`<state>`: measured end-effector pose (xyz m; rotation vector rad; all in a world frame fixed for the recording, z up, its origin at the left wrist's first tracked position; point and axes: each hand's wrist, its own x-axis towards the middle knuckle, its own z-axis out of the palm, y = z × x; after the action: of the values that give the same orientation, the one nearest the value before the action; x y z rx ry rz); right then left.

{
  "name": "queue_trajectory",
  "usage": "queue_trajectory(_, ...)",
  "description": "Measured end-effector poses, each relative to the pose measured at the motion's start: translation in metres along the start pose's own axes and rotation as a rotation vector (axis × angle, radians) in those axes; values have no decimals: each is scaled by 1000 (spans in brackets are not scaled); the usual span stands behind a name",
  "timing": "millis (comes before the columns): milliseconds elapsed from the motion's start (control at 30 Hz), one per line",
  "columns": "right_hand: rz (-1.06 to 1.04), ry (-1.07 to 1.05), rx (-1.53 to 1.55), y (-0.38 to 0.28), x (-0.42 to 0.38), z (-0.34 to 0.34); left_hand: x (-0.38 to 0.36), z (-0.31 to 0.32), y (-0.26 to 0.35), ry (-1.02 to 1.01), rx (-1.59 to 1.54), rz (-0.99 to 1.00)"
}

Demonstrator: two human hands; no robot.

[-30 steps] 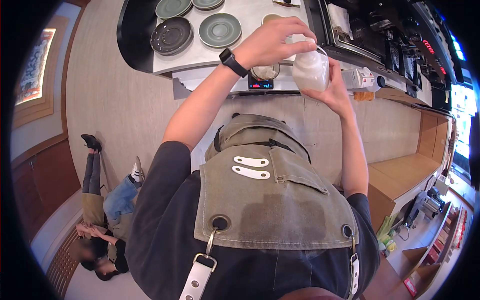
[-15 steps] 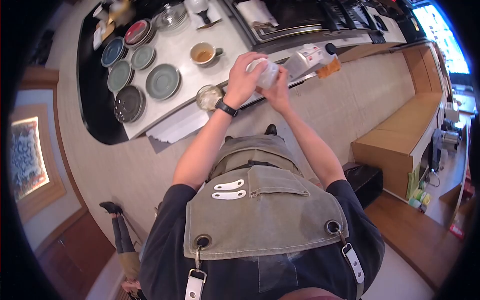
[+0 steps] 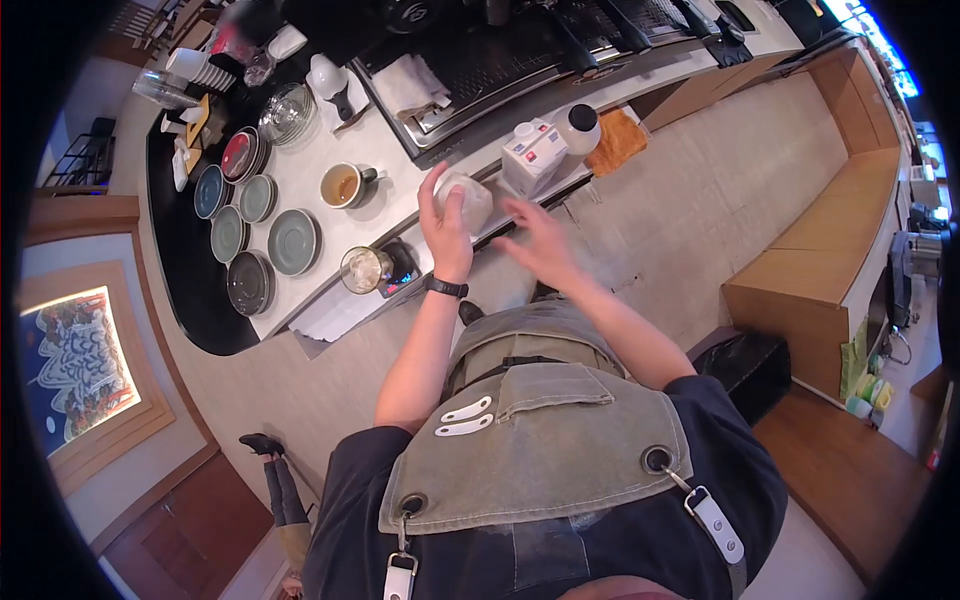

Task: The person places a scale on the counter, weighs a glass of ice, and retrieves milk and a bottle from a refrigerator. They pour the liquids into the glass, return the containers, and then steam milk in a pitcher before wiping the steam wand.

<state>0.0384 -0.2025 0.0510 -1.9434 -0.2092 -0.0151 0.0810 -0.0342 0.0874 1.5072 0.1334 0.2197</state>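
My left hand, a dark band on its wrist, is wrapped around a whitish translucent container at the counter's front edge. Its exact kind is blurred. Apart from it to the right, my right hand is empty, fingers spread and slightly smeared by motion. Just beyond that hand stand a milk carton and a white bottle with a black cap. Left of my left hand are a glass with white contents and a cup with brown liquid. A dark device with a lit display sits beside the glass.
Stacked saucers and glass plates occupy the counter's left side. An espresso machine with a white cloth lies behind. An orange cloth hangs at the edge. Another person stands at lower left.
My right hand has let go of the whitish container and moved away from it, opening. My left hand still holds it. The view has shifted, bringing more of the machine into sight.
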Motion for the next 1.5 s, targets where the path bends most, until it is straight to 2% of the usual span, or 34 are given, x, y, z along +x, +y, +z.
queue_trajectory(67, 226, 75, 1, 13, -8, -52, 3, 3, -8, 55, 19, 51)
queue_trajectory(133, 153, 308, -91, 55, 9, -89, 2, 4, -7, 91, -12, 27)
queue_trajectory(200, -81, 332, -120, 78, 49, -115, 1, 3, -1, 106, 4, -17)
queue_trajectory(267, -114, 139, 218, 111, 87, -119, -4, 5, 10, 119, 78, -57)
queue_trajectory(333, 30, -27, 289, 89, 98, -129, -8, 3, 15, 151, 177, -20)
queue_trajectory(367, -4, -69, 248, 94, 105, -130, -13, 1, 18, 192, 219, 18)
queue_trajectory(467, -60, -134, 151, 106, 120, -133, -31, 1, 25, 289, 305, 123)
queue_trajectory(567, -62, -73, 176, 100, 117, -135, -55, 4, 37, 339, 373, 263)
queue_trajectory(667, 134, -43, 315, 81, 105, -152, -70, 12, 54, 239, 156, 231)
queue_trajectory(700, 40, 24, 240, 86, 102, -159, -69, 17, 67, 200, 161, 286)
queue_trajectory(767, 101, -8, 287, 65, 88, -182, -62, 32, 99, 70, 168, 380)
queue_trajectory(867, 55, 91, 373, 51, 55, -217, -37, 67, 144, -314, 104, 411)
queue_trajectory(900, 78, 52, 266, 44, 46, -226, -21, 84, 155, -473, 123, 513)
queue_trajectory(933, 42, -29, 404, 36, 34, -231, -12, 110, 171, -569, 94, 626)
queue_trajectory(967, -68, -64, 63, -22, 24, -244, -7, 138, 188, -659, 48, 688)
queue_trajectory(1000, -146, -68, 190, -39, 13, -243, -5, 157, 200, -792, -18, 700)
queue_trajectory(1067, -297, -123, 378, -58, -16, -240, -4, 187, 221, -1112, -159, 644)
queue_trajectory(1133, -317, -173, 488, -66, -38, -224, -8, 197, 226, -1414, -332, 495)
queue_trajectory(1200, -250, -159, 522, -72, -53, -212, -15, 205, 245, -1601, -381, 408)
queue_trajectory(1300, -188, -45, 290, -101, -74, -197, -28, 189, 251, -1361, -30, 440)
queue_trajectory(1500, -65, 80, 314, -134, -85, -122, -46, 125, 237, -1105, 105, 490)
